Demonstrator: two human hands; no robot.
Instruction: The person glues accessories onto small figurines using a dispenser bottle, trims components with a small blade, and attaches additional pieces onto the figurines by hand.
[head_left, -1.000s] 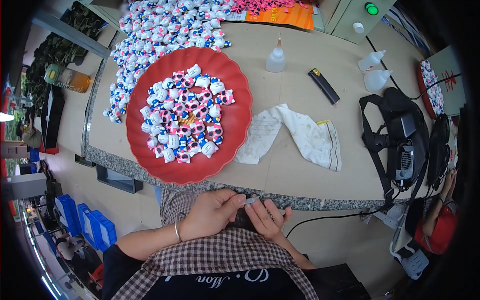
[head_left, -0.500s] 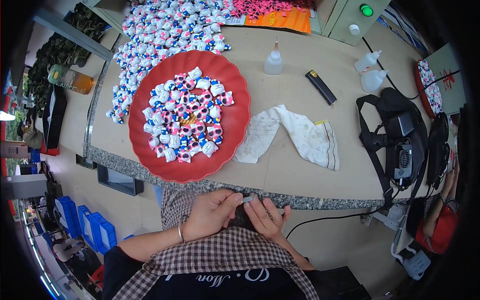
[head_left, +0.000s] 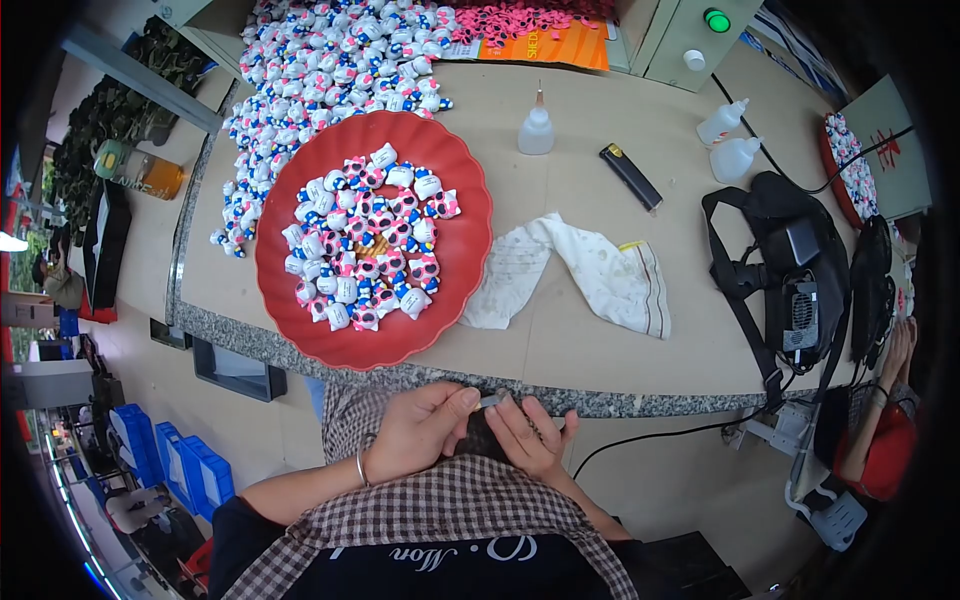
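Just off the table's front edge, my left hand (head_left: 425, 425) is closed, pinching a small flat grey blade-like piece (head_left: 489, 401) between thumb and forefinger; its exact kind is too small to make out. My right hand (head_left: 528, 437) is beside it, palm side partly showing, fingers loosely apart. The grey piece meets my right fingertips. Both hands are above a checked apron (head_left: 430, 500). Beyond my hands stands a red scalloped plate (head_left: 455, 300) with many small white cat figurines, several bearing pink heads and sunglasses.
Loose cat figurines (head_left: 330, 70) heap up behind the plate, near pink sunglasses pieces (head_left: 515, 22). A needle-tipped bottle (head_left: 536, 130), a black elongated tool (head_left: 630, 177) and a stained white cloth (head_left: 600, 275) lie mid-table. Right are two squeeze bottles (head_left: 735, 158), a black strapped bag (head_left: 790, 260) and a co-worker (head_left: 880, 440).
The view has shifted slightly, so table things appear a little left and lower. My hands keep nearly the same pose, the grey piece tilting slightly. The co-worker's hands now show, close together.
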